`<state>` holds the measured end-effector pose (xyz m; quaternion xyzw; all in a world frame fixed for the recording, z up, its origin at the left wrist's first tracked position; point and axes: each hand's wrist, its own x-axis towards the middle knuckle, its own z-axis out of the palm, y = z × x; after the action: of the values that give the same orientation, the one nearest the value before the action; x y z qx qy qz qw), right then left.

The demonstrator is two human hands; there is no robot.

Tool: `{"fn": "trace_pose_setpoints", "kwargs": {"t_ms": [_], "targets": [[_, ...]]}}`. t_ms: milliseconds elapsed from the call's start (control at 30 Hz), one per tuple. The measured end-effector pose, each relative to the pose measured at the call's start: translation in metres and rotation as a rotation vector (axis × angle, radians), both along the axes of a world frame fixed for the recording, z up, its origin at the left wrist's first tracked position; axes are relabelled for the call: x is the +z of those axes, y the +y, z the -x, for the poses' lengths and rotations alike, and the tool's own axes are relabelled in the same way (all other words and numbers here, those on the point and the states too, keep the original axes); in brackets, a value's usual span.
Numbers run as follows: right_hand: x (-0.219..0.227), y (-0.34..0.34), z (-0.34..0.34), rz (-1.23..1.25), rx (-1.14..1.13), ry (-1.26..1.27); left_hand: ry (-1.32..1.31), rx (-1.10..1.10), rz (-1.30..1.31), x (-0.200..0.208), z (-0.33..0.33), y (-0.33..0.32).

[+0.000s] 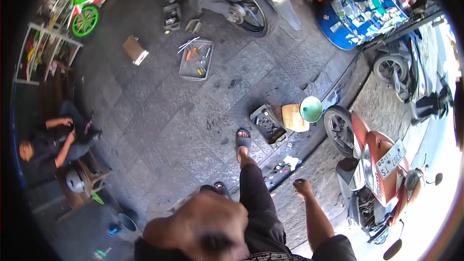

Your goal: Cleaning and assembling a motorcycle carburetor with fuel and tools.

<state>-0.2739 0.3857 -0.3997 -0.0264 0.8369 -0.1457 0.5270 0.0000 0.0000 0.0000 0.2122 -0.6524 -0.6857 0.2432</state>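
My right hand (pixel 303 188) hangs at the end of a lowered arm, over the pavement beside the raised kerb. Its fingers are curled closed; whether something small and dark is in them cannot be made out. Close to the camera, my left hand (pixel 220 217) is large and blurred, with the arm bent in front of my body and its fingers not distinct. Ahead of my right hand, small loose parts (pixel 282 168) lie on the dark floor. Beyond them are a grey bin of small parts (pixel 268 124), a yellowish jerrycan (pixel 294 118) and a pale green funnel (pixel 311 109).
A red motorcycle (pixel 377 164) stands right; a dark scooter (pixel 411 77) is behind it. A tool tray (pixel 196 60) and a brown box (pixel 135 50) lie ahead, below a motorcycle wheel (pixel 246 7). At left, a person (pixel 60 135) sits near a helmet (pixel 75 181).
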Motion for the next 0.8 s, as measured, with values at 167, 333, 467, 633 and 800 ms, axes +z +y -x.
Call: {"fn": "trace_pose_setpoints", "kwargs": {"t_ms": [167, 333, 467, 633, 800], "targets": [[-0.032, -0.077, 0.030, 0.144, -0.120, 0.031, -0.533, 0.312, -0.365, -0.147, 0.004, -0.015], [-0.042, -0.130, 0.044, 0.357, -0.125, 0.079, -1.104, 0.226, -0.379, -0.288, -0.044, 0.021], [-0.078, -0.140, 0.049, 0.297, -0.188, 0.030, -1.203, 0.159, -0.270, -0.353, -0.072, 0.024], [-0.133, -0.104, 0.035, 0.197, -0.021, 0.170, -1.292, 0.271, -0.352, -0.379, -0.105, 0.021], [-0.129, -0.099, 0.008, -0.052, 0.164, 0.222, -1.371, 0.307, -0.436, -0.393, -0.171, 0.031]]}}
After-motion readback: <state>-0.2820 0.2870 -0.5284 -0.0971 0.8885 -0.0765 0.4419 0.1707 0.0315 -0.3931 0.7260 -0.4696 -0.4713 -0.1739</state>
